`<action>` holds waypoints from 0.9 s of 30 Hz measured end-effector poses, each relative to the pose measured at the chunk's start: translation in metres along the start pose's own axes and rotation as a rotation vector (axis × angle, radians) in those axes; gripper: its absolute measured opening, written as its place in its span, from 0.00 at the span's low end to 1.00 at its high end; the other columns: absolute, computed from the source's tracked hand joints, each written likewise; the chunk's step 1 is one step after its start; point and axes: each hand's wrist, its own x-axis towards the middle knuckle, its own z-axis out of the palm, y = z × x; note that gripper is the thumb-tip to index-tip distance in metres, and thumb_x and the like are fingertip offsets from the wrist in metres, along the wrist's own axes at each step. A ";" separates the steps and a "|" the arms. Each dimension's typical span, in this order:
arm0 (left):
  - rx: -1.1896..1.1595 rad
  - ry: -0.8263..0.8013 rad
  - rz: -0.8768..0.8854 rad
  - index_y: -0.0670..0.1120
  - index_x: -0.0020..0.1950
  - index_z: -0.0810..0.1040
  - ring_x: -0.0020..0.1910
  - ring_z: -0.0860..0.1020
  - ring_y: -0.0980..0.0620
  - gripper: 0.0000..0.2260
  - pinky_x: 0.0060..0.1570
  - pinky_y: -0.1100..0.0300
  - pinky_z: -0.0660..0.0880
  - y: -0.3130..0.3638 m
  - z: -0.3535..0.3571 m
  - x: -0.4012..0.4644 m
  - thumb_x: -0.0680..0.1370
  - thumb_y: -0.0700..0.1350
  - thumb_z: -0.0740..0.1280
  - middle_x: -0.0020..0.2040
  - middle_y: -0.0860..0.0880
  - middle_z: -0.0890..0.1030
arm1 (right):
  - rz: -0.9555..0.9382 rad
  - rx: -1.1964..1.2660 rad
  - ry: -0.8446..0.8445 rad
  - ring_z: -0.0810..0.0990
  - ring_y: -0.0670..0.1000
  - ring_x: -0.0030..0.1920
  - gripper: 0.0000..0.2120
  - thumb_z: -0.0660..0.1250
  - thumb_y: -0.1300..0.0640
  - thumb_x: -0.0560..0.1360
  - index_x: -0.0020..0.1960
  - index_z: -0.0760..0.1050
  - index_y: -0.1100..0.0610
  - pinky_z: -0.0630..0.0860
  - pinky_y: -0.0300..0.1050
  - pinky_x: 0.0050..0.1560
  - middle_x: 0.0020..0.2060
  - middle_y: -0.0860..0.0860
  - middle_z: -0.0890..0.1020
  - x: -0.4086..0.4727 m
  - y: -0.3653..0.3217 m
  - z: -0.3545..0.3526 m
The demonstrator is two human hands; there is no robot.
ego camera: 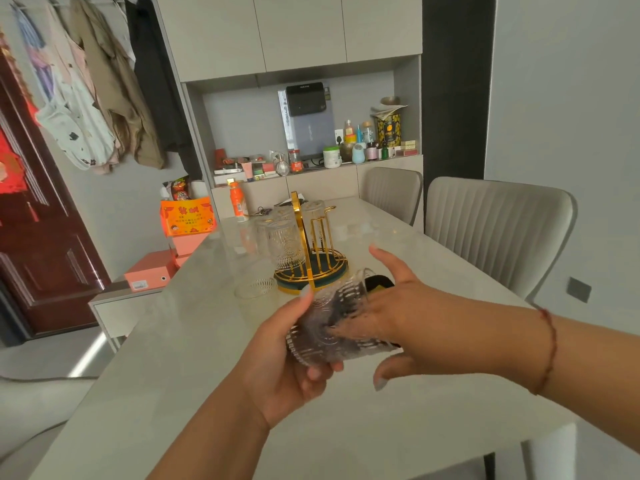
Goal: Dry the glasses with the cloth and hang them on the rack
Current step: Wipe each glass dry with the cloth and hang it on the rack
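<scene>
My left hand (287,368) grips a clear embossed glass (332,320), held tilted above the table. A dark cloth (379,284) is stuffed inside it and shows at the glass mouth. Fingers of my right hand (408,313) reach into the glass with the cloth, while its thumb and little finger stay spread outside. Just beyond stands a gold wire rack (311,258) on a round dark green base, with glasses (284,237) hanging upside down on its left pegs. Another clear glass (256,282) stands on the table left of the rack.
The pale table (194,358) runs away from me. Two grey chairs (498,233) stand along its right side. An orange bottle (238,200) sits at the far end. Orange boxes (187,216) are stacked to the left. A cluttered shelf (311,161) lies behind.
</scene>
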 end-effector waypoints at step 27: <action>0.452 0.070 0.426 0.60 0.48 0.78 0.31 0.73 0.55 0.17 0.28 0.64 0.63 0.002 -0.001 0.007 0.62 0.61 0.70 0.39 0.51 0.81 | 0.113 1.847 -0.179 0.67 0.59 0.72 0.44 0.80 0.61 0.60 0.72 0.64 0.56 0.60 0.55 0.73 0.71 0.59 0.69 -0.002 -0.004 0.008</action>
